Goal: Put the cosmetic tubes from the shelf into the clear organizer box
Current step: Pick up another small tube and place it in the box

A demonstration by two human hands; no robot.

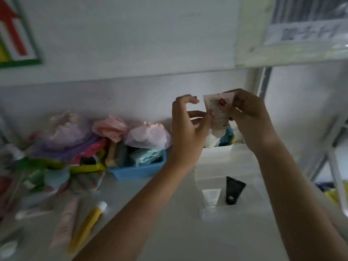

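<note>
Right hand (pixel 248 113) pinches a white tube (pixel 218 113) by its crimped end, its print too blurred to read; left hand (pixel 188 125) fingers, loosely curled, seemingly touch its side. Below, the clear organizer box (pixel 250 166) near the shelf (pixel 169 213)'s right edge holds a white and a black tube (pixel 233 189).

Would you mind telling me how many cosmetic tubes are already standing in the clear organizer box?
2: a white tube and, to its right, a black tube, both in the clear organizer box. Blur may hide others.
</note>
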